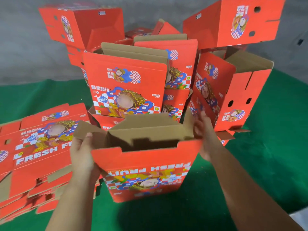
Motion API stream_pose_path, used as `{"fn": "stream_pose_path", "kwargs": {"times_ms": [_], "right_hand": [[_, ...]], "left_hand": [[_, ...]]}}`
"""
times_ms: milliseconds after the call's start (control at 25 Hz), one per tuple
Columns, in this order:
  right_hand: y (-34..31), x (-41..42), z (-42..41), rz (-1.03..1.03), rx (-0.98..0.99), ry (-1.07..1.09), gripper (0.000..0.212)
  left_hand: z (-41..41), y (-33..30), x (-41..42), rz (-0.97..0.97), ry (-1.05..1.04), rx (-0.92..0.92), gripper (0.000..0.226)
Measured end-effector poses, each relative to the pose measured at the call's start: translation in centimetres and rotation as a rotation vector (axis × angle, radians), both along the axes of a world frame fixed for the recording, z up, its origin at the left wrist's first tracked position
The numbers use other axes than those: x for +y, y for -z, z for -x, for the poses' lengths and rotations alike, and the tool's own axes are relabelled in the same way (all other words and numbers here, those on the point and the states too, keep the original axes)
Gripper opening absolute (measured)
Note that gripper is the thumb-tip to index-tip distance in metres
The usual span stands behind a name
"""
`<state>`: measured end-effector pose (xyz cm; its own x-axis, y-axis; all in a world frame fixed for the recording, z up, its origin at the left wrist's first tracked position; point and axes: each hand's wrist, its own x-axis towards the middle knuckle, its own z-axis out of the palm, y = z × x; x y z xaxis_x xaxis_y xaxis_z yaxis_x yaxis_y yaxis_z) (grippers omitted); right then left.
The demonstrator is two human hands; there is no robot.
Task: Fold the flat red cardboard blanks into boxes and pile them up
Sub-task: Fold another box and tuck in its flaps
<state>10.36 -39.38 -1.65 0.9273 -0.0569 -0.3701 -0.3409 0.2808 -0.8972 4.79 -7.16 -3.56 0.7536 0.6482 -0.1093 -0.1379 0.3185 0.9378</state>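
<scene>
A half-folded red box [146, 165] stands in front of me, its brown inside showing and its print upside down. My left hand [81, 152] holds the box's left side, thumb on the brown left flap [86, 129]. My right hand [202, 132] is at the right flap [188, 125], fingers against the brown card; it is blurred. A stack of flat red blanks [38, 147] lies on the left. Folded red boxes [126, 84] are piled behind the one I hold.
A green mat [266, 164] covers the floor, with grey concrete [25, 39] beyond it. More folded boxes lean at the right [236, 97], and two perch high at the upper left [80, 25] and upper right [233, 22]. Bare mat lies at the right and near me.
</scene>
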Motion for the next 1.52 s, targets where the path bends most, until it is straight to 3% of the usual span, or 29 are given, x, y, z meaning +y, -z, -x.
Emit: {"fn": "stream_pose_path", "kwargs": {"times_ms": [80,200,280,320,440,520,640,720,800,920,1080,1200,1240,1360,1440,1520], "right_hand": [[-0.8,0.9,1.3,0.117,-0.195,0.045,0.045],[-2.9,2.4,3.6,0.503,-0.874,0.206,0.027],[-4.6,4.4,4.3,0.895,-1.241,-0.042,0.023],[-5.0,5.6,4.1,1.093,-1.221,-0.240,0.025],[-5.4,8.2,2.0,1.544,-0.627,-0.726,0.051],[-4.5,9.3,0.4,1.645,-0.444,-0.768,0.062],[-2.1,10.7,0.1,1.908,-0.708,-0.438,0.064],[-0.8,11.0,0.4,1.923,-0.850,-0.215,0.058],[-0.7,10.9,0.6,1.897,-0.792,-0.231,0.056],[-1.4,10.8,0.2,1.869,-0.698,-0.417,0.061],[-3.7,8.2,-0.7,1.683,-0.626,-0.618,0.067],[-4.4,6.6,-1.6,1.665,-0.387,-0.796,0.075],[-4.3,6.2,-1.8,1.658,-0.352,-0.774,0.078],[-2.9,4.7,-2.0,1.609,-0.464,-0.418,0.075],[-0.9,4.2,-1.5,1.830,-0.604,-0.364,0.070],[1.6,4.4,-0.6,2.032,-0.751,-0.364,0.056]], "left_hand": [[-0.2,0.0,0.0,0.010,-0.034,-0.020,0.020],[-0.3,0.0,-0.3,-0.112,0.020,-0.036,0.025],[-0.4,0.2,0.0,-0.145,0.040,-0.038,0.024],[-0.4,0.3,0.1,-0.139,0.042,-0.026,0.024],[-0.3,0.3,0.3,-0.059,0.008,0.034,0.031],[-0.1,0.4,0.5,-0.128,0.002,0.042,0.029],[0.3,0.5,0.9,-0.604,0.125,-0.036,0.043],[0.2,0.6,0.8,-0.848,0.226,-0.100,0.053],[0.0,0.6,0.6,-0.907,0.267,-0.112,0.057],[-0.6,0.6,1.0,-0.843,0.265,-0.135,0.059],[-1.6,0.7,2.0,-0.780,0.115,-0.009,0.065],[-1.4,0.4,1.0,-0.868,0.114,-0.080,0.064],[-1.4,0.3,1.0,-0.899,0.108,-0.106,0.064],[-1.2,0.3,1.7,-0.901,0.035,-0.014,0.064],[-1.0,0.1,1.3,-1.003,0.084,0.016,0.063],[-0.6,-0.2,0.1,-1.285,0.256,-0.059,0.054]]}}
